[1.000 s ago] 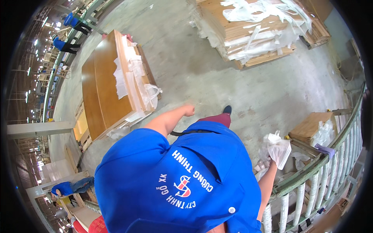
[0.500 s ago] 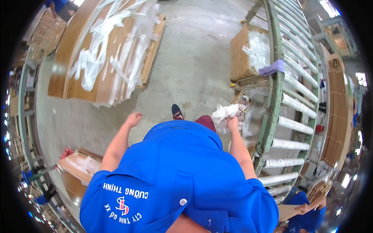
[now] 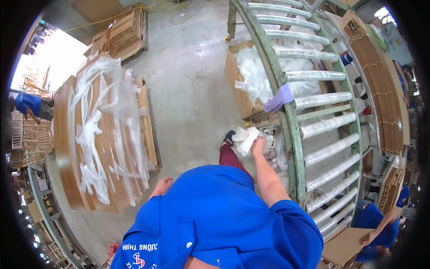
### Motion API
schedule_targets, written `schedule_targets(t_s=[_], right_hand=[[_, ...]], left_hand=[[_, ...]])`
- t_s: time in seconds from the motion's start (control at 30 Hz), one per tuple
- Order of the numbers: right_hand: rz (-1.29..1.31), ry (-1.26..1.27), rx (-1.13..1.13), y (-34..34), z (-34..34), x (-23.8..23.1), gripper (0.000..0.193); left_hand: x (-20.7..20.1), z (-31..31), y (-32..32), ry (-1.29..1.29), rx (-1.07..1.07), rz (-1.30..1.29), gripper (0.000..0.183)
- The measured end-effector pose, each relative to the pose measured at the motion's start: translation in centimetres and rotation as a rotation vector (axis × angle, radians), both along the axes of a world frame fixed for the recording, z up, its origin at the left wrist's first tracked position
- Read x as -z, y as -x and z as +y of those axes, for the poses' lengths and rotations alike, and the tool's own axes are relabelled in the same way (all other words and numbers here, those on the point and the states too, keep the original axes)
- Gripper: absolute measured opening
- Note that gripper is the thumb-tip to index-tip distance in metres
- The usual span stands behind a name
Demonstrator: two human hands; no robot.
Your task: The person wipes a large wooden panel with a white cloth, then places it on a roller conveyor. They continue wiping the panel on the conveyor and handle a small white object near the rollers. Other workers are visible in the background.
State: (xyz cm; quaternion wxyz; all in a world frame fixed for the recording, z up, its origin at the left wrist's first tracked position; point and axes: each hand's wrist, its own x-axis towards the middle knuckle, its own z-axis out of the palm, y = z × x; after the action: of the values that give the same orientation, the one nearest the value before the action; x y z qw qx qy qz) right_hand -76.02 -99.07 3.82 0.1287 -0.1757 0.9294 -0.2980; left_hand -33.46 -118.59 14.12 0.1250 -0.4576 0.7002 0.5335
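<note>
My right hand (image 3: 258, 145) is closed on a crumpled sheet of white packing wrap (image 3: 245, 141), held out ahead of me beside the roller conveyor. Loose ends of the wrap hang past my fingers. Down by my left side, my left hand (image 3: 164, 184) has its fingers loosely curled, and nothing shows in it. Nearest to that hand is a long stack of brown wooden boards (image 3: 121, 188), with strips of white wrap (image 3: 92, 143) strewn over its top.
A green-framed roller conveyor (image 3: 293, 148) runs along my right, a purple cloth (image 3: 278, 97) draped on its rail. Beside it stands a cardboard box (image 3: 239, 85) full of white wrap. More wood (image 3: 127, 36) is stacked ahead. At lower right, a co-worker (image 3: 380, 224) handles a flat panel.
I have walked forward along the floor. The board stack and the box are nearer now, and my other foot is in front. The wrap stays in my right hand.
</note>
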Motion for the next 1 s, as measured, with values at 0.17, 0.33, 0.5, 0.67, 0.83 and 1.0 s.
schedule_targets(t_s=[0.17,0.33,0.5,0.67,0.83,1.0], right_hand=[[-0.060,-0.054,-0.069,6.8,-6.2,-1.8,0.026],[-0.024,-0.150,-0.107,14.4,-10.9,-0.7,0.026],[-0.169,-0.347,-0.404,18.1,-18.4,0.7,0.029],[0.068,-0.121,-0.013,22.8,-20.8,5.3,0.027],[-0.102,-0.434,-0.143,26.1,-26.0,3.3,0.031],[-0.029,-0.440,0.147,28.3,-27.6,8.6,0.040]], left_hand=[[-1.7,-2.0,5.8,0.095,0.051,-0.168,0.028],[-1.2,-9.2,12.2,-0.089,-0.400,-0.052,0.028],[-1.1,-13.7,15.0,-0.075,-0.391,-0.090,0.027],[0.8,-21.4,18.2,0.038,-0.059,-0.114,0.027],[0.5,-31.3,18.8,-0.076,-0.082,-0.313,0.026],[-0.6,-38.7,24.2,-0.204,-0.419,-0.205,0.023]])
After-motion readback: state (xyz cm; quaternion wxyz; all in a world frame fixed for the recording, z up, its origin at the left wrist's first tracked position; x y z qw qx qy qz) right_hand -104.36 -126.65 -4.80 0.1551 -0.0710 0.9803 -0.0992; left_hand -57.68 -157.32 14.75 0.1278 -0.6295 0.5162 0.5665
